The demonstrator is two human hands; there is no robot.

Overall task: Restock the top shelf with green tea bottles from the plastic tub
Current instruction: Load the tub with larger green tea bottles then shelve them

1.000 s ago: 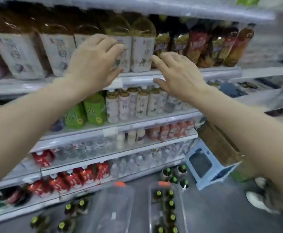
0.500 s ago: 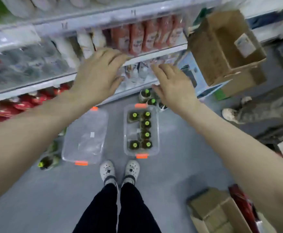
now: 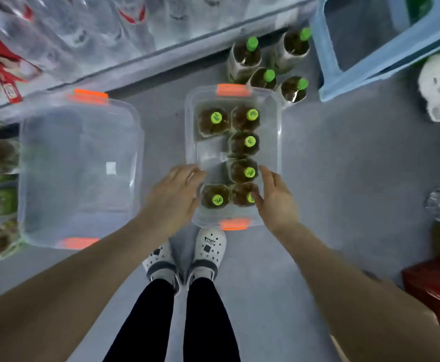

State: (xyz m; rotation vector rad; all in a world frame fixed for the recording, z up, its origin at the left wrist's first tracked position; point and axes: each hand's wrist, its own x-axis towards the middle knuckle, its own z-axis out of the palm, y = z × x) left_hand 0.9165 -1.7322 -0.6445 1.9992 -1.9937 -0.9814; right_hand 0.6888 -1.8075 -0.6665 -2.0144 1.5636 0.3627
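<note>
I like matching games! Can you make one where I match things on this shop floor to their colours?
Things:
1. bottle caps
2. tub handles
3. stool
4. shoes

Colours:
A. white
B. orange
C. light blue
D. bright green

Pairs: 1-D, 2-B, 3-C, 4-A
</note>
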